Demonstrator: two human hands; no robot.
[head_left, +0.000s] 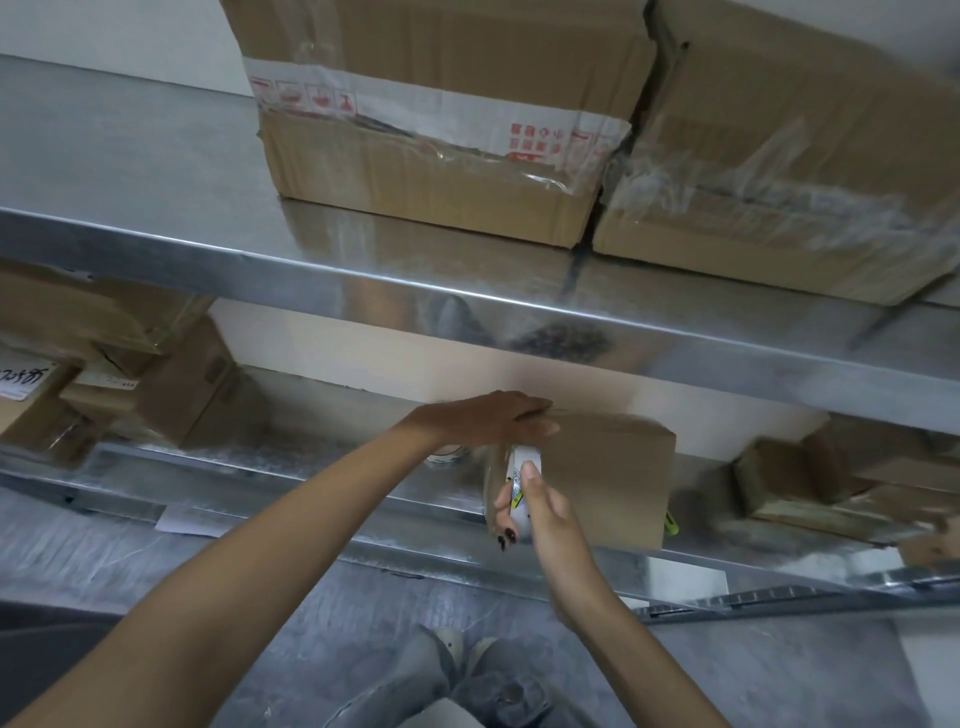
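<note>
A brown cardboard box (613, 478) stands on the lower metal shelf (322, 478). My left hand (488, 418) lies flat on the box's top left edge with its fingers straight. My right hand (540, 512) grips a roll of clear packing tape (522, 486) against the box's left front side. A strip of clear tape runs down that side of the box beside the roll. A second tape roll (447, 456) sits on the shelf just below my left hand, partly hidden.
Two large taped cardboard boxes (441, 145) (779, 171) stand on the upper metal shelf (363, 280). More cartons (130, 384) (852, 478) crowd the lower shelf at left and right. A green object (671, 524) shows beside the box. My legs and the grey floor (156, 561) are below.
</note>
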